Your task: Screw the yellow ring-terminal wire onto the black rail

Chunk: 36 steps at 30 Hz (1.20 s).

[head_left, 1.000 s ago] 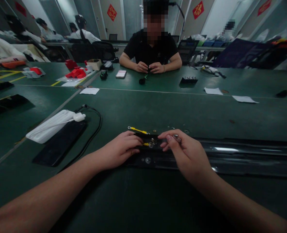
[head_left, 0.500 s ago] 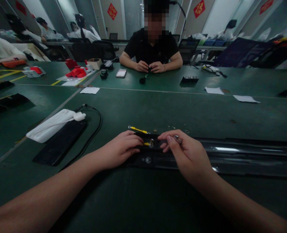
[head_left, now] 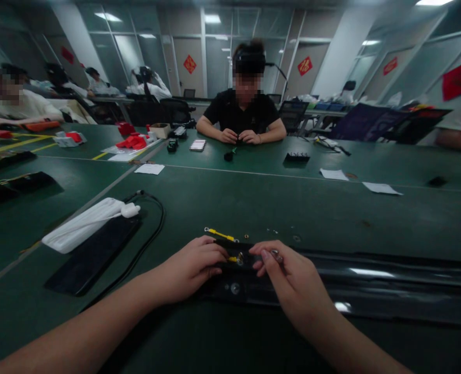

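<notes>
A long glossy black part (head_left: 370, 283) lies across the green table in front of me. My left hand (head_left: 199, 265) is closed over its left end, beside a short yellow wire whose ring terminal (head_left: 240, 259) sits on the part; whether the fingers pinch the wire is partly hidden. Just right of that terminal, my right hand (head_left: 283, 270) is closed, with small shiny metal pieces (head_left: 276, 255) between thumb and curled fingers. A screw head (head_left: 235, 288) shows on the nearer strip. Behind the part lie a yellow wire with ring ends (head_left: 220, 235) and a small brass nut (head_left: 246, 236).
To the left, a white power bank (head_left: 84, 223) with cable lies by a dark flat slab (head_left: 92, 259). Across the table (head_left: 215, 192) sits a person in black (head_left: 244, 111). Red parts (head_left: 132, 142), paper slips (head_left: 148, 169) and a black block (head_left: 296, 157) are farther off.
The camera view has tilted up, so the table and hands appear lower. Both hands keep nearly the same places on the black part, and the right still holds the metal pieces.
</notes>
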{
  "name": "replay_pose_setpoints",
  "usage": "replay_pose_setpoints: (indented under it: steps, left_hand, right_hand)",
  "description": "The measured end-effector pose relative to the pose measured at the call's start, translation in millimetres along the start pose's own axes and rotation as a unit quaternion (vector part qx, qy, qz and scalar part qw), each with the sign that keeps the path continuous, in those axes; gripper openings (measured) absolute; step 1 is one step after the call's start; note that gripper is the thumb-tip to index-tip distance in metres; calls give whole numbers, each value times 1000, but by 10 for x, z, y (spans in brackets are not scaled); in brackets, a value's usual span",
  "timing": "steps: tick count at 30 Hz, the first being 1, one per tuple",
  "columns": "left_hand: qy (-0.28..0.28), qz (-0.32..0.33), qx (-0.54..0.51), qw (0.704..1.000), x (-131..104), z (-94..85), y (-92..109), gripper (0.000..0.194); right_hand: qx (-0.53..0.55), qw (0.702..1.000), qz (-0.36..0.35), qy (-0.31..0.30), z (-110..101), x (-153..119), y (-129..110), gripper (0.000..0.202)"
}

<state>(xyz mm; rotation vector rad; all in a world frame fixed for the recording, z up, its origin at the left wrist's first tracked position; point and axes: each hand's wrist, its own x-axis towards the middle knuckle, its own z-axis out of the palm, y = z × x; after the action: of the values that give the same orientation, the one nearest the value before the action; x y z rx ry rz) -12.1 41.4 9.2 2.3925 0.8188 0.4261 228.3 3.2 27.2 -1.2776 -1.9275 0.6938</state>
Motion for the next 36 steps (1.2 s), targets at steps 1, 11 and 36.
replay_pose_setpoints:
  steps: [1, 11, 36]
  left_hand:
    - [6, -3, -1, 1000, 1, -2, 6, 17]
    - [9, -5, -7, 1000, -12, 10, 15, 19]
    - [19, 3, -11, 1000, -5, 7, 2, 17]
  right_hand:
    - [1, 1000, 0, 0, 4, -1, 7, 22]
    - [7, 1000, 1, -1, 33, 12, 13, 24]
    - [42, 999, 26, -21, -24, 16, 5, 27]
